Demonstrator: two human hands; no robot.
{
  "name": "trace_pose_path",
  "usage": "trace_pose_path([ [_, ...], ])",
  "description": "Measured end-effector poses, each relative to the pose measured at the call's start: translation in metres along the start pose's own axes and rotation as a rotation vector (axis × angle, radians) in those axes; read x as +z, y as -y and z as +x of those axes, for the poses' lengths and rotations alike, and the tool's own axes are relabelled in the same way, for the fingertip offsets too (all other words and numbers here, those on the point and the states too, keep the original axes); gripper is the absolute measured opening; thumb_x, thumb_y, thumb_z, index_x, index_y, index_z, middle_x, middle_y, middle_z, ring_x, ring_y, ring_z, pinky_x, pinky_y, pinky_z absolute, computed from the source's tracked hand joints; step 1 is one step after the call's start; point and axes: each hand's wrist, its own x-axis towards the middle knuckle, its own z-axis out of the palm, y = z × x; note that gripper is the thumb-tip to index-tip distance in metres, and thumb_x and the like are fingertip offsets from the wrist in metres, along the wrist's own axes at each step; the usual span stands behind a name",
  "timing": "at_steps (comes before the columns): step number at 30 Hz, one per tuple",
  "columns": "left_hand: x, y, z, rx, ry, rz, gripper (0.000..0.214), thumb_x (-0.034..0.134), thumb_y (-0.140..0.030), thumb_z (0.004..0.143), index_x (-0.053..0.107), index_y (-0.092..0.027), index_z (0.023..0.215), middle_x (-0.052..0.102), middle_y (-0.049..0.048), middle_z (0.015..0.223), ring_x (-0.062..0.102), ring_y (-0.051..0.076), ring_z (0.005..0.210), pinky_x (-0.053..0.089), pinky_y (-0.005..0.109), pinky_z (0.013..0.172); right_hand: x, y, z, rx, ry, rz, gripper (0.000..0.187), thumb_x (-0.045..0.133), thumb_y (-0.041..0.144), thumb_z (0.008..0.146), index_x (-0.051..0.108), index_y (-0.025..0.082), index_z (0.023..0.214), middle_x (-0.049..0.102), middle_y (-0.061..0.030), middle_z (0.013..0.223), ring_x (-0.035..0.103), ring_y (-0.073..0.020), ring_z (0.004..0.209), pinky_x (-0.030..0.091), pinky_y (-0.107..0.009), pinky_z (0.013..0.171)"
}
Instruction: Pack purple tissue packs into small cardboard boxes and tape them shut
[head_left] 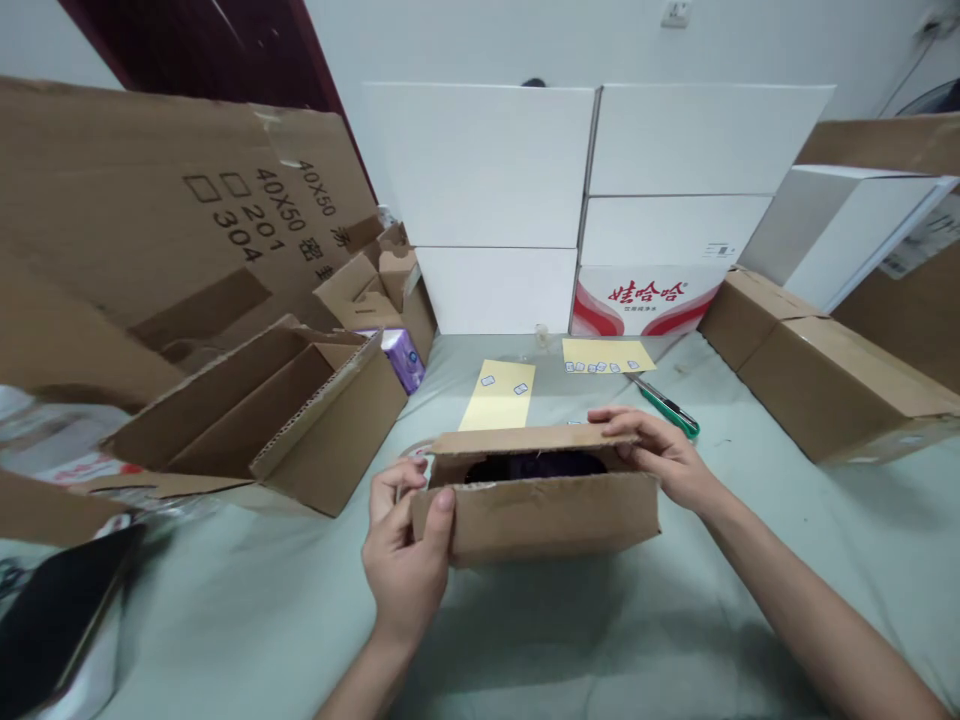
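A small brown cardboard box (551, 520) is held between my two hands, its long side facing me. Its top is partly open, and a dark object (536, 466) shows inside; its kind I cannot make out. My left hand (409, 540) grips the box's left end, thumb on the near side and fingers round the end. At the far right corner, my right hand (660, 455) has its fingers on the raised top flap (517, 437) and the box's right end. Behind the box lie two yellow paper sheets (499, 395) with small white labels on them.
A green utility knife (670, 408) lies beyond my right hand. An open carton (330, 430) stands at left, near a purple packet (403, 360). White panels (495, 165) close off the back. A closed carton (847, 375) sits at right, and a dark flat object (64, 610) at lower left.
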Motion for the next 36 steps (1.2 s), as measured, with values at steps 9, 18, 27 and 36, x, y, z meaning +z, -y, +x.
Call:
trace_pose_path([
  [9, -0.018, -0.016, 0.032, 0.345, 0.753, 0.460, 0.058, 0.056, -0.037, 0.092, 0.038, -0.037, 0.148, 0.042, 0.0066, 0.155, 0.033, 0.035, 0.146, 0.026, 0.060, 0.119, -0.008, -0.005, 0.000, 0.008, 0.113, 0.055, 0.030, 0.050, 0.023, 0.085, 0.078, 0.023, 0.093, 0.054, -0.0071, 0.142, 0.044, -0.0299, 0.136, 0.041, -0.047, 0.107],
  [18, 0.029, -0.046, 0.064, 0.270, 1.160, 0.654, 0.104, 0.077, -0.051, 0.063, 0.029, -0.021, 0.150, 0.040, 0.0191, 0.150, 0.039, 0.043, 0.136, 0.037, 0.061, 0.108, -0.022, -0.002, 0.006, -0.005, 0.129, -0.017, 0.028, 0.054, 0.029, 0.091, 0.072, 0.027, 0.113, 0.055, -0.0062, 0.142, 0.049, -0.0261, 0.133, 0.043, -0.046, 0.107],
  [27, -0.009, -0.031, 0.071, 0.241, 1.062, 0.478, 0.093, 0.071, -0.034, 0.068, 0.020, -0.031, 0.147, 0.034, 0.0132, 0.145, 0.040, 0.037, 0.134, 0.039, 0.055, 0.108, -0.017, -0.020, -0.007, -0.161, 0.079, -0.074, 0.029, 0.066, 0.033, 0.088, 0.060, 0.020, 0.113, 0.069, -0.0075, 0.100, 0.069, -0.0183, 0.090, 0.059, -0.035, 0.079],
  [36, -0.008, -0.035, 0.068, 0.195, 1.065, 0.461, 0.098, 0.075, -0.036, 0.065, 0.021, -0.031, 0.147, 0.034, 0.0120, 0.145, 0.037, 0.036, 0.134, 0.038, 0.054, 0.108, 0.009, -0.003, -0.019, -0.677, -0.221, -0.652, 0.032, 0.064, 0.003, 0.082, 0.055, 0.020, 0.107, 0.057, -0.0113, 0.109, 0.059, -0.0207, 0.103, 0.055, -0.035, 0.084],
])
